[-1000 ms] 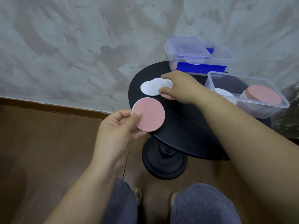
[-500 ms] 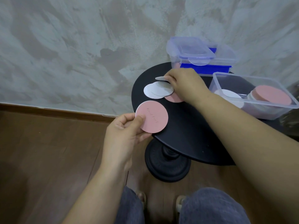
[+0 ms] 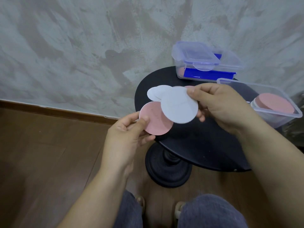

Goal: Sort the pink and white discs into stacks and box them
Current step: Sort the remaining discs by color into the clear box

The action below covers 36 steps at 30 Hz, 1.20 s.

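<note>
Right hand [image 3: 220, 106]: lifted off the tabletop [image 3: 197, 145] since half a second ago, now pinching one white disc [image 3: 179, 106] by its right edge, so one more piece is picked, judged bound for the white stack. Left hand [image 3: 125, 134]: pinches a pink disc [image 3: 156, 120] at its left edge, with the white disc overlapping its upper right. Loose white discs [image 3: 156, 93] lie beyond both hands; the open box [image 3: 283, 120] holding the pink stack [image 3: 274, 104] sits right of the Right hand.

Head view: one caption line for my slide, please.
Left hand holds a pink disc, right hand a white disc, over the black table.
</note>
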Available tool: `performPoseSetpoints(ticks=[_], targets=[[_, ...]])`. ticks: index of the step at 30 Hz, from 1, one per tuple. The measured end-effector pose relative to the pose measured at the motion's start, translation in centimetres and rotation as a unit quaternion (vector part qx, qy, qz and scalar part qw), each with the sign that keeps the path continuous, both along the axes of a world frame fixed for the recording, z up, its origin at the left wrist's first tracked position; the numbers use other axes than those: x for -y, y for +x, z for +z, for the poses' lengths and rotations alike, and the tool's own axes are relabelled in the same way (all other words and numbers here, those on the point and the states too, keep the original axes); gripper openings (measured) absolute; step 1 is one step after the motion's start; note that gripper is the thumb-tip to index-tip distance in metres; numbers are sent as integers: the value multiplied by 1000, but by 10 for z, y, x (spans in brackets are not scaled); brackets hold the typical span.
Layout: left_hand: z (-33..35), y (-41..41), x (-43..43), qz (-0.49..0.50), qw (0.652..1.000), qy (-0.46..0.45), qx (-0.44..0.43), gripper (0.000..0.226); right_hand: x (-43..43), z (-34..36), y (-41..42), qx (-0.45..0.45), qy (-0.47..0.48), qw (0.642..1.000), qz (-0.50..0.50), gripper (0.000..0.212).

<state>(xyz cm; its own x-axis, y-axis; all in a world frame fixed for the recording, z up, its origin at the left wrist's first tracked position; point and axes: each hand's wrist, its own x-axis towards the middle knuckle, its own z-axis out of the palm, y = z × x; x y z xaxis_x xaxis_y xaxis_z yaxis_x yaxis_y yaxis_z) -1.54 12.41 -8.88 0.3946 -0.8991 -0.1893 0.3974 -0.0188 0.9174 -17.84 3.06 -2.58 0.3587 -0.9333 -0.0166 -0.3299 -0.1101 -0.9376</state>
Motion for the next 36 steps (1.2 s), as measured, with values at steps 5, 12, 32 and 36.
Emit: performPoseSetpoints(ticks=[5,12,32,36], targets=[[8,-15,-7,-78,994,-21,-71,15,-18,-1,-12,-17,-25,999,-12,12],[10,-27,-9,-125,991,-41,-32,21,-27,-14,-17,-53,-89,994,-19,11],[-17,-33,16,99,866,-185,454,32,-29,-49,-16,60,-115,991,-15,34],[-17,-30,16,109,863,-189,455,28,-28,-48,-14,54,-110,992,3,35]])
